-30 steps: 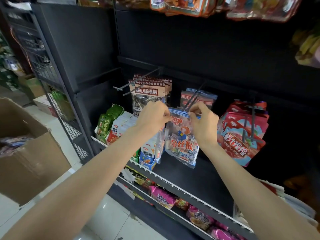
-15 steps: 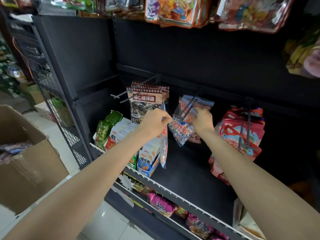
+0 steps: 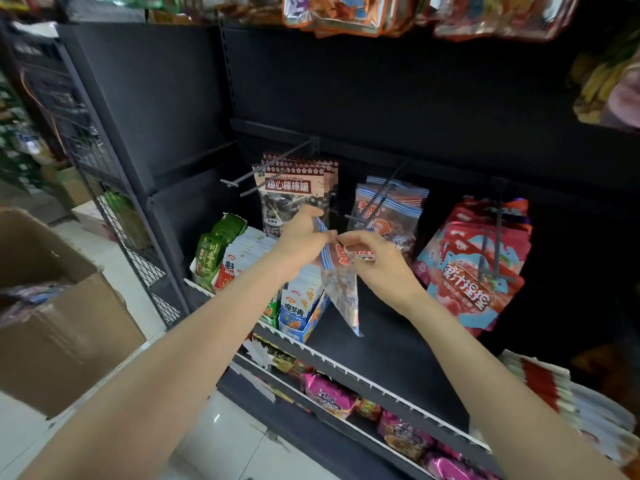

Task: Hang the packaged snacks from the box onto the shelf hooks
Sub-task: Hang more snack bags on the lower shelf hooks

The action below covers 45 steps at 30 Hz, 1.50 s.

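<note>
A clear snack packet with a blue-striped header [image 3: 341, 292] hangs edge-on in front of the middle shelf. My left hand [image 3: 301, 237] grips its header from the left, and my right hand [image 3: 375, 263] pinches the top from the right. Just behind them a black double-wire hook [image 3: 379, 194] sticks out of the back panel with matching blue-striped packets [image 3: 394, 216] hanging on it. The cardboard box [image 3: 59, 306] stands open at the left, with packets dimly visible inside.
Brown lollipop bags [image 3: 294, 188] hang on the hook to the left, red jelly bags [image 3: 474, 271] on the hook to the right. Boxed snacks [image 3: 239, 261] stand on the shelf's left end, behind its white-edged rail [image 3: 346, 367]. More bags hang overhead.
One packet went onto the middle hook and stays there. My right hand has come back from the hook to the packet in my left hand and now pinches its top.
</note>
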Tool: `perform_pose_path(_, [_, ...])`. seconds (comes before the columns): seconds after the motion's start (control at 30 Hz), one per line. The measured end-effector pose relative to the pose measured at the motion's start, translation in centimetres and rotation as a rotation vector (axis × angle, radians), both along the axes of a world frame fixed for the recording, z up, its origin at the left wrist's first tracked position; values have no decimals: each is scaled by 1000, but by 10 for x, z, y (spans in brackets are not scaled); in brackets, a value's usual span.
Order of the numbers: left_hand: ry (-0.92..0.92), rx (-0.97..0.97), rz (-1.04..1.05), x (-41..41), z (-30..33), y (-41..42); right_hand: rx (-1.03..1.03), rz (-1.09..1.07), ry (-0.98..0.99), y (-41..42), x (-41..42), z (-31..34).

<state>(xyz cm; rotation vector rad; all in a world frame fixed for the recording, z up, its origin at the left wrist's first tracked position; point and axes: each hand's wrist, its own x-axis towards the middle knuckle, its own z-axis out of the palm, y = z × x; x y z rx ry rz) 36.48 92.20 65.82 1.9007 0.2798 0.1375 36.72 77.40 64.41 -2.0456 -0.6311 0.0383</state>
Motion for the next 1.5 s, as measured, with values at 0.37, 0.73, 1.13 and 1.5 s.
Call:
perform_pose_path(0.37, [-5, 83, -55, -6, 8, 11, -83, 226, 98, -3, 4, 8])
perform_pose_path(0.73, [-114, 1048, -385, -24, 21, 19, -252, 96, -117, 3, 9, -2])
perform_pose_path(1.13, [-202, 389, -244, -3, 10, 6, -201, -285, -218, -16, 17, 3])
perform_pose_path(1.5, [-181, 356, -104, 20, -1, -11, -179, -427, -225, -14, 31, 4])
